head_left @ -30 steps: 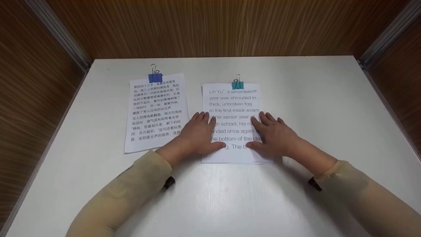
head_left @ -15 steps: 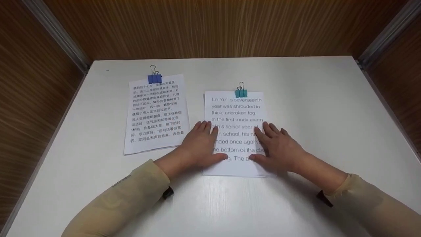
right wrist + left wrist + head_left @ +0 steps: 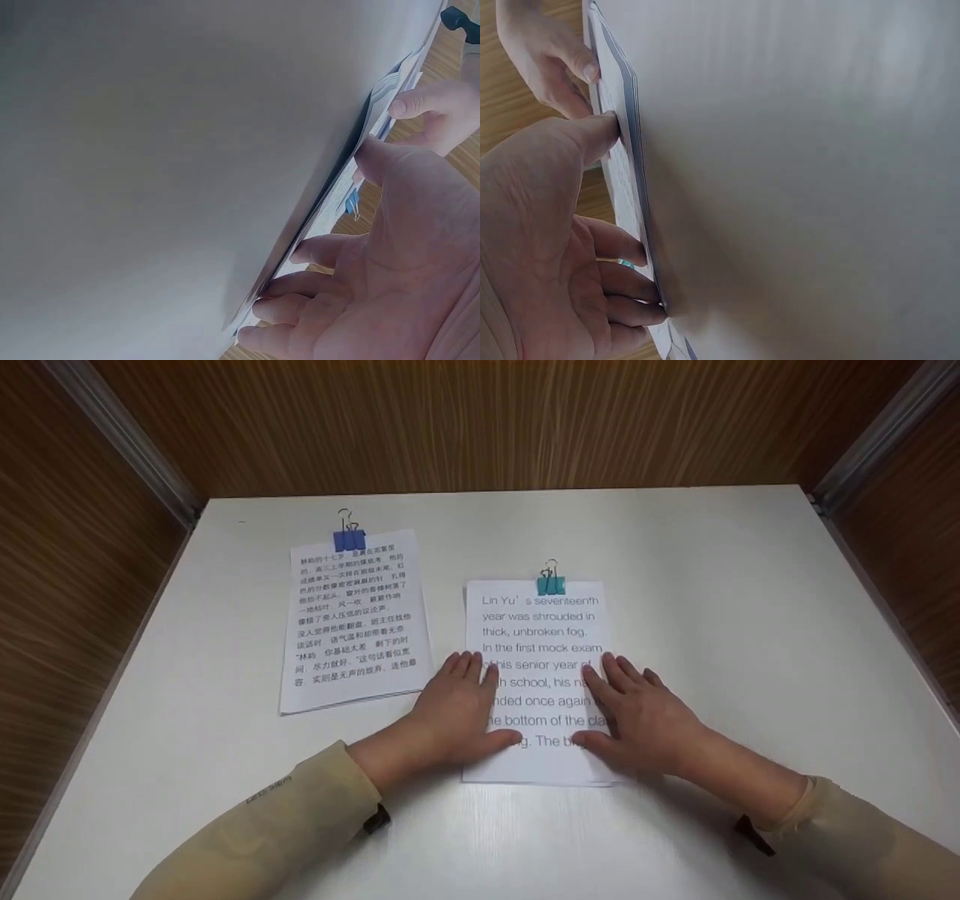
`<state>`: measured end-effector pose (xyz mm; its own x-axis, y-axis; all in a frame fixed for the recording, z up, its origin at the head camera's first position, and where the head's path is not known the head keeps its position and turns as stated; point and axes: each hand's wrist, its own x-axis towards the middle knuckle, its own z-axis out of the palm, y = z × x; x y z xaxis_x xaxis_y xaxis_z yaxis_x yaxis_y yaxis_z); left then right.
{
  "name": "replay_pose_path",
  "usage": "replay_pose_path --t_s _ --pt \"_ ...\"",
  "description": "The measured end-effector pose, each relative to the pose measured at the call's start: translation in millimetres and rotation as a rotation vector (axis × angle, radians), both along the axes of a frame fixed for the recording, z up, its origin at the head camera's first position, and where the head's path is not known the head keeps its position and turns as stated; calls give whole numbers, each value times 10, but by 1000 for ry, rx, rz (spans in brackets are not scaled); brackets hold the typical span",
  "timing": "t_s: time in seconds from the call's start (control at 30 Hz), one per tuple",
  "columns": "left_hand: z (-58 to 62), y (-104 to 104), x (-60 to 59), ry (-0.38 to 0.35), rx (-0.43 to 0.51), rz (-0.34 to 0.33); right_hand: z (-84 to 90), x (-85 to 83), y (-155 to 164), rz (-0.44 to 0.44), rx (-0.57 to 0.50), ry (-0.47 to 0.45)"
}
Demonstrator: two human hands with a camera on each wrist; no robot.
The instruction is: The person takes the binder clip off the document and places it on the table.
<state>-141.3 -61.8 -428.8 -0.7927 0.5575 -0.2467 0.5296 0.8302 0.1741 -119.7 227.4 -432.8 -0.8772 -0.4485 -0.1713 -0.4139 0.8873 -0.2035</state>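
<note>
A stack of sheets with English print [image 3: 540, 622], held at its top by a teal binder clip [image 3: 551, 583], lies in the middle of the white table [image 3: 712, 585]. My left hand [image 3: 457, 705] lies flat on its lower left part, fingers straight. My right hand [image 3: 637, 712] lies flat on its lower right part the same way. In the left wrist view my left hand [image 3: 570, 247] presses the stack's edge [image 3: 634, 187]. The right wrist view has my right hand [image 3: 375, 277] on the same stack [image 3: 330, 202].
A second stack with Chinese print [image 3: 352, 622], under a blue binder clip [image 3: 349, 540], lies to the left, close beside my left hand. Wooden walls [image 3: 480, 427] close the table in at the back and on both sides.
Both hands have slid the English stack toward me along the table. The Chinese stack has stayed where it was.
</note>
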Motion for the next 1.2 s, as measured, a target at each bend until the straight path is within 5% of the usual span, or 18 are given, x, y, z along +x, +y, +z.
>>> replay_pose_path --t_s 0.43,0.73,0.9,1.2 --pt "16 23 97 54 19 -26 32 100 47 -11 -4 -11" --pt "74 0 16 56 16 -38 35 132 51 -14 -41 -1" --pt "134 -11 -185 127 96 6 24 128 38 -26 -22 -24" --pt "230 -91 -817 158 307 166 29 128 15 -34 -26 -30"
